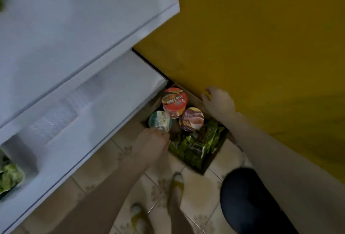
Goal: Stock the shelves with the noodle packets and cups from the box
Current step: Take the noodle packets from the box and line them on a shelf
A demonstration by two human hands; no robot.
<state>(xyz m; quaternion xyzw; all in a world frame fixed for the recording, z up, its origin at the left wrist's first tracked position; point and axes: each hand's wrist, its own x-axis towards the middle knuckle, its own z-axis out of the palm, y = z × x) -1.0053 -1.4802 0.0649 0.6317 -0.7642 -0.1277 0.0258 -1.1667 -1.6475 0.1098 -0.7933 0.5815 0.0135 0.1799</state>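
A cardboard box (215, 156) sits on the tiled floor between the white shelf unit and a yellow wall. Three noodle cups stand in its far half: a red-lidded cup (174, 100), a teal-lidded cup (159, 121) and a purple-lidded cup (191, 119). Several green noodle packets (194, 148) fill the near half. My left hand (154, 145) grips the box's near left edge, its fingertips right by the teal cup. My right hand (218, 103) curls over the box's far flap against the wall.
White shelves (74, 51) jut out at the left, overhanging the box's far left corner. Green packets (9, 177) lie on a lower shelf at the left edge. The yellow wall (261, 38) runs along the right. My feet in yellow slippers (177, 181) and a knee (248, 196) are near the box.
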